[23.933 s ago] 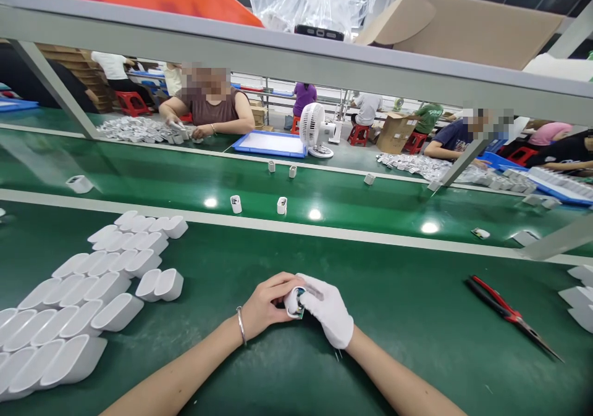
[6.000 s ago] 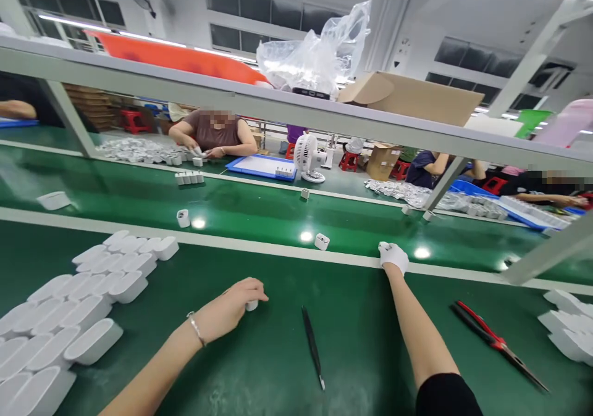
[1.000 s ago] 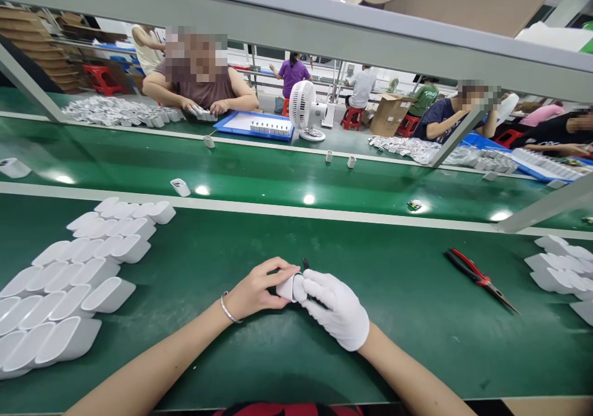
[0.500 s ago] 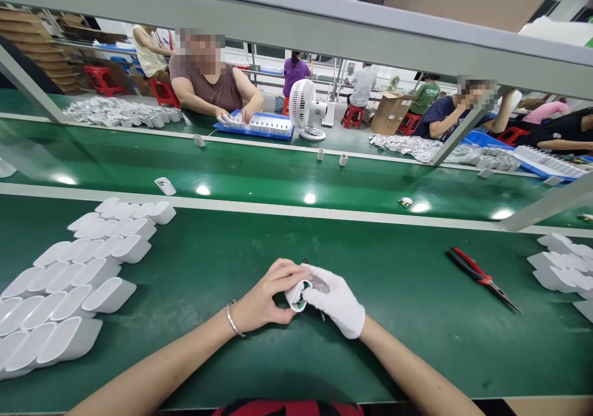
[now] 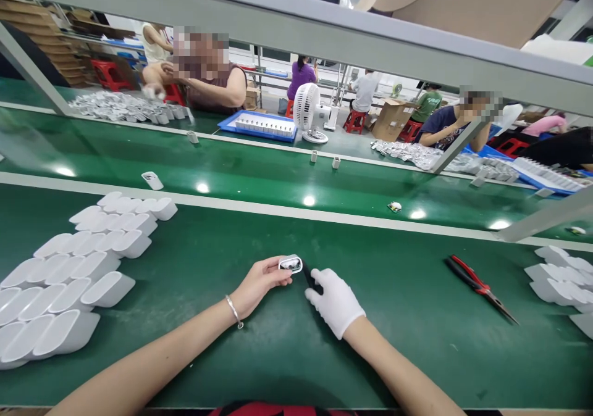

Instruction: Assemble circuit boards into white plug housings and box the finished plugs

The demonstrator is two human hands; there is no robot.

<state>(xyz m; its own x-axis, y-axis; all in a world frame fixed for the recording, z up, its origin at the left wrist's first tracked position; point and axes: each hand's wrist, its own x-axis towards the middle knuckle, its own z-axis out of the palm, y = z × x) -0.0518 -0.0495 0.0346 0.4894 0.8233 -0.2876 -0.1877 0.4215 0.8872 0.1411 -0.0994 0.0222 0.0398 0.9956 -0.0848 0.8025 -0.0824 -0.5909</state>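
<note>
In front of me on the green table, my left hand (image 5: 262, 283), bare with a bracelet at the wrist, grips a white oval plastic housing (image 5: 291, 262). Its open end faces me and shows dark and metallic parts inside. My right hand (image 5: 334, 299), in a white glove, is just right of the housing and apart from it. A slim black tool (image 5: 309, 275) is between its curled fingers, pointing up toward the housing; its exact kind is unclear. Red-and-black long-nose pliers (image 5: 482, 287) lie farther right.
Rows of white oval housings (image 5: 109, 287) cover the left side; more housings (image 5: 558, 274) stand at the right edge. Beyond a pale strip, a green belt (image 5: 250, 184) carries scattered parts. A metal shelf beam (image 5: 278, 18) crosses above. Co-workers sit opposite near a white fan (image 5: 306, 110).
My right hand has drawn back from the housing to the right, exposing the black tool. My left hand has turned the housing and moved it slightly up. A co-worker opposite has lifted their hands off the tray.
</note>
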